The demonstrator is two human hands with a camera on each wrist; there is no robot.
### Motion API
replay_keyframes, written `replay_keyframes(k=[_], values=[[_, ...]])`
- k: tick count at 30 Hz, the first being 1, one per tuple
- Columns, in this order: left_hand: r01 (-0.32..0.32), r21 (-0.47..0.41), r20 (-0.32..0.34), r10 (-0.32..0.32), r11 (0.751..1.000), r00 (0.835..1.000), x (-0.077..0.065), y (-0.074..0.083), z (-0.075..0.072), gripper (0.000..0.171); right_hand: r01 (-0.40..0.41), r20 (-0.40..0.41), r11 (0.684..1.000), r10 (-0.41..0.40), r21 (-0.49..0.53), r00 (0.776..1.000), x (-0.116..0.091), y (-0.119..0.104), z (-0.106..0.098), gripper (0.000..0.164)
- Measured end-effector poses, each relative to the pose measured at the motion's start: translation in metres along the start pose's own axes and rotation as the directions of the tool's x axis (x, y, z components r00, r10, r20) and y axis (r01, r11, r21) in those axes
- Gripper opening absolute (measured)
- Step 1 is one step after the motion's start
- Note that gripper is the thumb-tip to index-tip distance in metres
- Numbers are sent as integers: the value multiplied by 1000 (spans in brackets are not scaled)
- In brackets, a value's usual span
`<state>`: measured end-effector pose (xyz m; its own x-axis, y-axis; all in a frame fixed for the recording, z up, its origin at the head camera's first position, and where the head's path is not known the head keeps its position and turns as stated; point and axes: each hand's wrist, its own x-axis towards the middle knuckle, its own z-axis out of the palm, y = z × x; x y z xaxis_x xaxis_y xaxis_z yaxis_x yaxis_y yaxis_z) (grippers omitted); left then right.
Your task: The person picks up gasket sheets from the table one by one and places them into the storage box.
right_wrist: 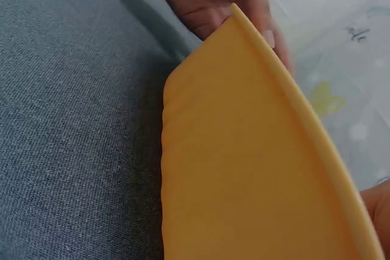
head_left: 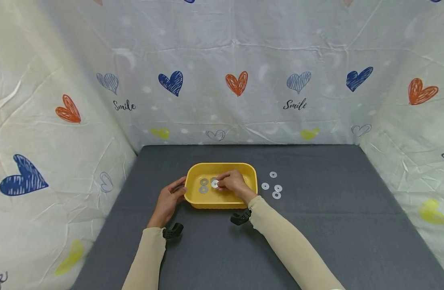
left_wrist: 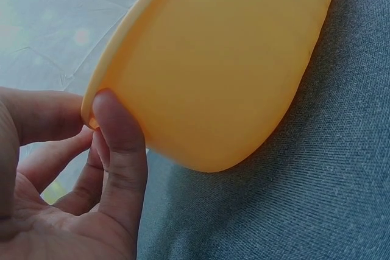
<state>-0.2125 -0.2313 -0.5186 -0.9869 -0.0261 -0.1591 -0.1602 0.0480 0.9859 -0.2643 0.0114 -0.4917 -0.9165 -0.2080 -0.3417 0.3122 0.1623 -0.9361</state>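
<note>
A shallow yellow plastic tray point(head_left: 218, 206) sits on the table in the head view. My left hand point(head_left: 167, 203) grips its left end, with thumb and fingers pinching the rim point(left_wrist: 108, 59) in the left wrist view. Over the inside of the tray, my right hand point(head_left: 233, 182) pinches a flat metal washer point(head_left: 214, 184) between its fingertips. Beside that washer, grey washers point(head_left: 204, 189) lie on the tray floor, one partly covered by the right fingers. The tray's outer wall point(right_wrist: 244, 150) hides most of the right hand in the right wrist view.
Several loose washers point(head_left: 276, 195) lie on the dark grey tabletop point(head_left: 316, 233), just right of the tray. A pale cloth point(head_left: 207, 60) printed with hearts encloses the table at the back and both sides. Each wrist wears a black strap device point(head_left: 241, 217).
</note>
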Motion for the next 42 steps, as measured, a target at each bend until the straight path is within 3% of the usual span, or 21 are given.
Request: replay_keyframes(k=[15, 28, 34, 42], values=[[-4, 30, -18, 4, 1000, 1000, 0, -1, 0, 50, -13, -13, 996, 12, -83, 1000, 8, 6, 7, 18], [-7, 25, -9, 7, 1000, 1000, -2, 2, 1, 50, 14, -22, 996, -16, -91, 1000, 8, 6, 5, 20], [-14, 27, 5, 14, 1000, 1000, -1, 1, 1, 51, 42, -6, 999, -42, -27, 999, 1, 0, -2, 25], [-2, 8, -6, 2, 1000, 1000, -2, 1, 2, 51, 140, 1, 986, -140, 86, 990, -13, -17, -23, 34]])
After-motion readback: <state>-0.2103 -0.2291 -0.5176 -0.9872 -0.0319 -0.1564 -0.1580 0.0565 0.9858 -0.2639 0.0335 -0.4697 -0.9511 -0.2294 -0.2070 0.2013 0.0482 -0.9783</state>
